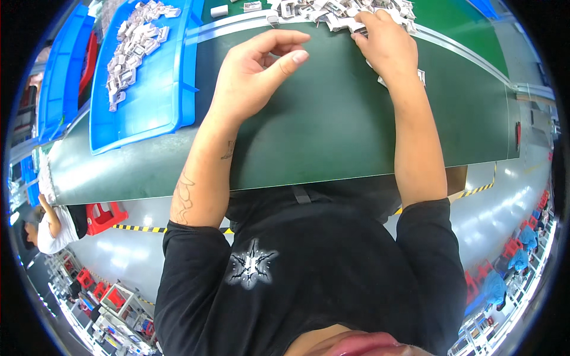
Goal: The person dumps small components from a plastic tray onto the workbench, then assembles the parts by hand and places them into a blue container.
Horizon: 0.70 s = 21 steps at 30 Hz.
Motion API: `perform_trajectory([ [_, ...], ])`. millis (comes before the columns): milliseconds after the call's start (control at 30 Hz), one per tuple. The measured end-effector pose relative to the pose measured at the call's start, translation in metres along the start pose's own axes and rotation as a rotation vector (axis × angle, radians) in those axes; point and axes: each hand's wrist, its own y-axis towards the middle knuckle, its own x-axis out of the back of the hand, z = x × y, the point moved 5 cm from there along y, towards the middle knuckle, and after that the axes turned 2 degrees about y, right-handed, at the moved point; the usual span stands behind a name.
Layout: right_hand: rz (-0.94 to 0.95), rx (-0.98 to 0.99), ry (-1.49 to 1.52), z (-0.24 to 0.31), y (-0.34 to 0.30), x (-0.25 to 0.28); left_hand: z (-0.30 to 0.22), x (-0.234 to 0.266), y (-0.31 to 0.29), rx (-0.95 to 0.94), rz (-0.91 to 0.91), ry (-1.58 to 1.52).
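Above the green worktop hangs my left hand (256, 74), its thumb and index finger apart and its other fingers curled, with nothing visible between them. My right hand (389, 44) reaches to the near edge of a pile of small white plastic parts (320, 10). Its thumb and index finger close around one white plastic part (354, 26) at that edge. A few more white parts (421, 77) lie partly hidden under my right wrist. Many similar pieces (133, 47) lie in a blue tray (160, 110) left of my left hand.
A pale metal rail (234, 25) crosses the green table (314, 136) in front of the pile. Another blue bin (62, 77) stands at far left, beside something red. A red stool (105, 217) and a person in white (56, 228) are behind on the left.
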Motion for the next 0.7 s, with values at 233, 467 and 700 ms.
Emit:
perform_trajectory([
  [233, 0.009, -0.057, 0.608, 0.000, -0.001, 0.002, -0.003, -0.005, 0.001, -0.054, 0.051, 0.332],
  [467, 0.097, -0.002, 0.501, 0.006, -0.005, 0.005, 0.009, -0.015, 0.003, -0.151, 0.058, 0.691],
  [700, 0.363, 0.093, 0.420, 0.019, -0.014, -0.008, 0.026, -0.032, 0.006, -0.231, -0.003, 0.934],
])
